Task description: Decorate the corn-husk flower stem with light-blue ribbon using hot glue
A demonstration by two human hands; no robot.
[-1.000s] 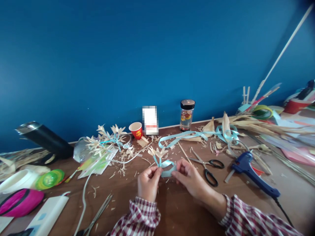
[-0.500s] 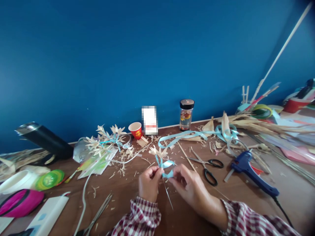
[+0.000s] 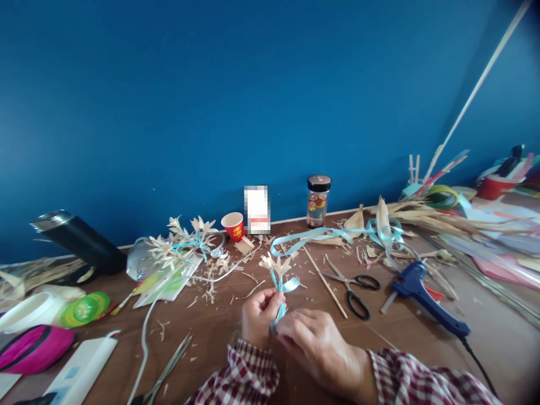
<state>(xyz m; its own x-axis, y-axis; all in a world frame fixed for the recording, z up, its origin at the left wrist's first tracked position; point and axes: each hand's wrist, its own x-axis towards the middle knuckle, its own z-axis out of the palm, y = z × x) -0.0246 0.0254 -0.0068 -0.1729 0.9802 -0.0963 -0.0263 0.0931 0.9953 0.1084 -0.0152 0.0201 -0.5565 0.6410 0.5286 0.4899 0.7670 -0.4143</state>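
My left hand (image 3: 260,316) pinches the stems of a small corn-husk flower (image 3: 276,263), whose pale petals stand above the thumb. Light blue ribbon (image 3: 290,285) wraps the stems; a loop of it sticks out to the right and a length runs down below the fingers. My right hand (image 3: 316,343) is closed low beside the left one, its fingertips on the lower part of the ribbon. What else lies between the right fingers is hidden. Several finished-looking husk flowers (image 3: 198,230) with blue stems lie to the left.
Black-handled scissors (image 3: 352,287), a thin stick (image 3: 324,281) and a blue glue gun (image 3: 430,301) lie on the right. Other scissors (image 3: 169,365) and a white cable (image 3: 145,332) lie left. Behind stand a red paper cup (image 3: 233,226) and a lidded jar (image 3: 318,202). Husk scraps litter the table.
My right hand has moved down and slightly left, drawing the ribbon down along the stems. The left hand keeps its pinch. The thin wire seen below the hands is now hidden.
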